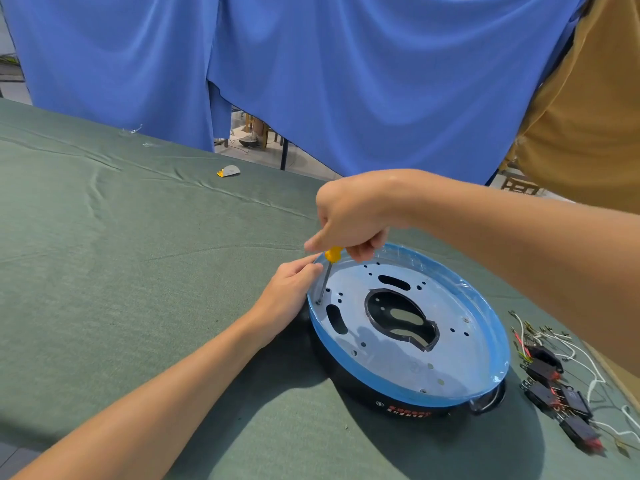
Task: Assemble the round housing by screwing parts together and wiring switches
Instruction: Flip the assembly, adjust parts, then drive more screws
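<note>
Screw driven at the round housing's left edge

The right hand (pixel 353 216) gripped a yellow-handled screwdriver (pixel 329 268), its tip set in a hole at the left edge of the round housing (pixel 433 398), which lay right of centre on the green-covered worktop (pixel 138 271). The left hand (pixel 289 292) rested at the blue rim beside the shaft; whether its fingers pinched anything could not be told. Black switches (pixel 554 386) with wires lay at lower right.
</note>
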Demonstrator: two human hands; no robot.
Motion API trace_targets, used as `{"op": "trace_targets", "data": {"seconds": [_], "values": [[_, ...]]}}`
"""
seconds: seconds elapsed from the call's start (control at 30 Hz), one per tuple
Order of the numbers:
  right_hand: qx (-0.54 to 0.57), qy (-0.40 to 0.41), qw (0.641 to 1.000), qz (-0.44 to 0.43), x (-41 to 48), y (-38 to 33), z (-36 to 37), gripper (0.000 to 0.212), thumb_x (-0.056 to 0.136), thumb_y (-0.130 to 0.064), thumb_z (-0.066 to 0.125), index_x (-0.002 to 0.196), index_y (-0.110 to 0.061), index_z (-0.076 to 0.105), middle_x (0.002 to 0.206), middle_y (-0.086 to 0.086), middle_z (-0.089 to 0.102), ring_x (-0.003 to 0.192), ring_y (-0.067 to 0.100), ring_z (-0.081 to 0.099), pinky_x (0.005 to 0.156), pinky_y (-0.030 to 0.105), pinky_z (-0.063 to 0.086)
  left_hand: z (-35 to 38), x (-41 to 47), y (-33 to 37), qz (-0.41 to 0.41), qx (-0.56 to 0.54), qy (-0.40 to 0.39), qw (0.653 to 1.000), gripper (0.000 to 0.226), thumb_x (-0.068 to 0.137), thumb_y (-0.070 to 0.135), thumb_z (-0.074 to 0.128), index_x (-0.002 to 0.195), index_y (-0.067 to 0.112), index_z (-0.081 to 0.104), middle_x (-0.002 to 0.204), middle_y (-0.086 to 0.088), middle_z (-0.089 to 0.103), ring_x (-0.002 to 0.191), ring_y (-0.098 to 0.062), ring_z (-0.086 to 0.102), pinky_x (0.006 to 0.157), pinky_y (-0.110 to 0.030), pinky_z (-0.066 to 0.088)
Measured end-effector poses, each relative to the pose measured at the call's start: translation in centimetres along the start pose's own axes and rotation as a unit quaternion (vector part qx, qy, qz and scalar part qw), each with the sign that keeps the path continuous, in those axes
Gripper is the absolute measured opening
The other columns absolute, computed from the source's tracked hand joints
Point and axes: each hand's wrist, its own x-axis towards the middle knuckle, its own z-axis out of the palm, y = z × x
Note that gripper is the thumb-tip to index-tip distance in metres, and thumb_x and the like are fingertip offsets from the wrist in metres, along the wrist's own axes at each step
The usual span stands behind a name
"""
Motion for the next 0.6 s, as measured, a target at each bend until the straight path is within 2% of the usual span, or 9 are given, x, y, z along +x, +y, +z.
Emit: {"op": "trace_targets", "data": {"seconds": [0.07, 0.1, 0.17, 0.23, 0.33, 0.43, 0.5, 0.57, 0.6], "values": [[-0.026, -0.041, 0.999, 0.008, -0.3, 0.2, -0.4, 0.043, 0.091, -0.053, 0.056, 0.073, -0.013, 0.057, 0.069, 0.001, 0.066, 0.042, 0.014, 0.056, 0.042, 0.017, 0.043, 0.0, 0.1, -0.1, 0.000, 0.003, 0.006, 1.000, 0.034, 0.085, 0.030, 0.045, 0.098, 0.021, 0.075, 0.098, -0.015, 0.072, 0.094, -0.024, 0.064, 0.100, -0.051, 0.047], [-0.044, -0.058, 0.997, 0.017, -0.5, 0.2, -0.5, 0.044, 0.092, -0.053, 0.053, 0.076, -0.013, 0.059, 0.072, 0.002, 0.066, 0.043, 0.015, 0.055, 0.043, 0.018, 0.043, 0.0, 0.1, -0.2, 0.004, 0.002, 0.005, 1.000, 0.033, 0.086, 0.029, 0.046, 0.096, 0.025, 0.076, 0.098, -0.012, 0.073, 0.094, -0.023, 0.065, 0.098, -0.048, 0.047], [-0.086, -0.074, 0.993, 0.025, -0.5, 0.3, -0.3, 0.044, 0.098, -0.042, 0.044, 0.079, -0.010, 0.065, 0.067, 0.002, 0.065, 0.047, 0.018, 0.051, 0.046, 0.020, 0.041, 0.0, 0.0, -0.1, 0.009, -0.001, -0.002, 1.000, 0.034, 0.088, 0.026, 0.044, 0.096, 0.030, 0.077, 0.101, -0.003, 0.076, 0.096, -0.019, 0.070, 0.091, -0.036, 0.051], [-0.119, -0.049, 0.992, 0.004, -0.6, 0.3, 0.0, 0.040, 0.098, -0.031, 0.044, 0.069, -0.012, 0.065, 0.063, 0.000, 0.060, 0.049, 0.018, 0.046, 0.045, 0.021, 0.036, 0.0, 0.0, 0.0, 0.011, 0.000, -0.009, 1.000, 0.037, 0.090, 0.024, 0.043, 0.098, 0.035, 0.077, 0.101, 0.001, 0.077, 0.098, -0.016, 0.071, 0.088, -0.030, 0.053], [-0.178, 0.006, 0.982, -0.056, -0.7, 0.0, 0.2, 0.041, 0.095, -0.032, 0.054, 0.057, -0.016, 0.055, 0.053, -0.004, 0.050, 0.050, 0.014, 0.042, 0.038, 0.021, 0.031, 0.0, 0.0, 0.0, 0.017, 0.005, -0.001, 1.000, 0.036, 0.091, 0.026, 0.043, 0.096, 0.038, 0.077, 0.101, 0.005, 0.077, 0.099, -0.013, 0.070, 0.092, -0.033, 0.050], [-0.205, 0.047, 0.971, -0.112, -1.0, 0.4, 0.1, 0.039, 0.092, -0.033, 0.060, 0.058, -0.017, 0.051, 0.051, -0.006, 0.044, 0.053, 0.010, 0.040, 0.038, 0.018, 0.031, 0.1, -0.1, 0.1, 0.019, -0.003, 0.000, 1.000, 0.038, 0.093, 0.022, 0.043, 0.096, 0.037, 0.077, 0.102, 0.004, 0.077, 0.099, -0.013, 0.070, 0.088, -0.027, 0.053], [-0.198, 0.064, 0.968, -0.143, -0.9, 1.1, 0.2, 0.027, 0.089, -0.030, 0.066, 0.065, -0.018, 0.063, 0.050, -0.011, 0.045, 0.055, 0.008, 0.041, 0.038, 0.011, 0.034, 0.0, -0.1, 0.0, 0.017, -0.007, -0.002, 1.000, 0.039, 0.099, 0.014, 0.041, 0.103, 0.032, 0.076, 0.104, 0.003, 0.076, 0.100, -0.014, 0.070, 0.089, -0.027, 0.053], [-0.132, 0.080, 0.978, -0.143, -0.9, 1.7, 0.4, 0.004, 0.082, -0.024, 0.073, 0.085, -0.023, 0.076, 0.061, -0.015, 0.058, 0.064, 0.006, 0.052, 0.043, 0.010, 0.036, 0.0, -0.1, 0.0, 0.011, -0.003, -0.003, 1.000, 0.040, 0.101, 0.010, 0.039, 0.108, 0.028, 0.074, 0.105, 0.002, 0.076, 0.101, -0.015, 0.070, 0.092, -0.031, 0.052], [-0.106, 0.084, 0.981, -0.140, -0.8, 2.0, 0.4, 0.011, 0.079, -0.022, 0.076, 0.090, -0.024, 0.077, 0.068, -0.013, 0.064, 0.069, 0.007, 0.057, 0.049, 0.015, 0.042, 0.0, -0.1, 0.0, 0.009, -0.002, -0.003, 1.000, 0.039, 0.102, 0.009, 0.039, 0.108, 0.027, 0.073, 0.105, 0.001, 0.076, 0.101, -0.016, 0.070, 0.093, -0.033, 0.051]]}}
